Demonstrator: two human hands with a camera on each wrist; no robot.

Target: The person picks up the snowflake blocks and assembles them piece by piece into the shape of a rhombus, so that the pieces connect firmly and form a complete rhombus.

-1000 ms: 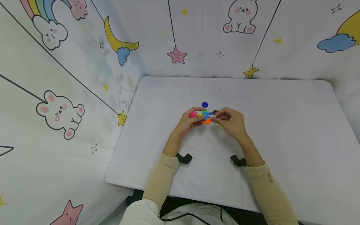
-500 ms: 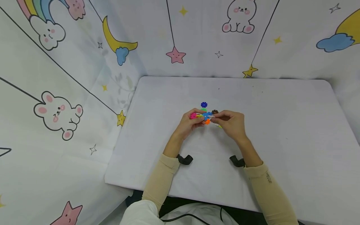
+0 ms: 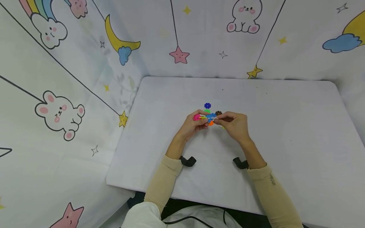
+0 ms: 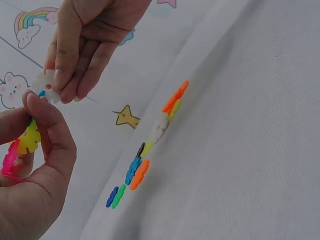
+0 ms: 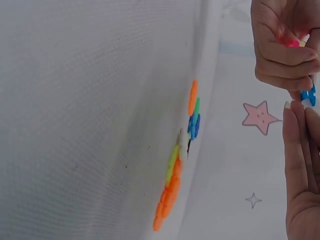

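My left hand (image 3: 191,125) grips a short chain of notched snowflake discs: a pink disc (image 4: 11,157), a yellow disc (image 4: 30,137) and a blue disc (image 5: 308,94) at its end. Thumb and fingers pinch the chain near the blue end. Opposite it, my right hand (image 3: 235,125) pinches a white disc (image 4: 46,86) between thumb and fingertips, its edge right at the blue disc. Both hands are raised over the table, their fingertips nearly meeting. The joint between white and blue is partly covered by the fingers.
Loose discs lie on the white table (image 3: 285,142) just beyond and below the hands: a dark blue disc (image 3: 207,105), a green disc (image 3: 207,111), a brown disc (image 3: 218,113), an orange disc (image 3: 211,123) and several others. Patterned cloth (image 3: 205,31) hangs behind the table.
My right hand has dipped slightly, its knuckles lower than before, with the white disc still pinched against the blue one. My left hand keeps its grip almost in place.
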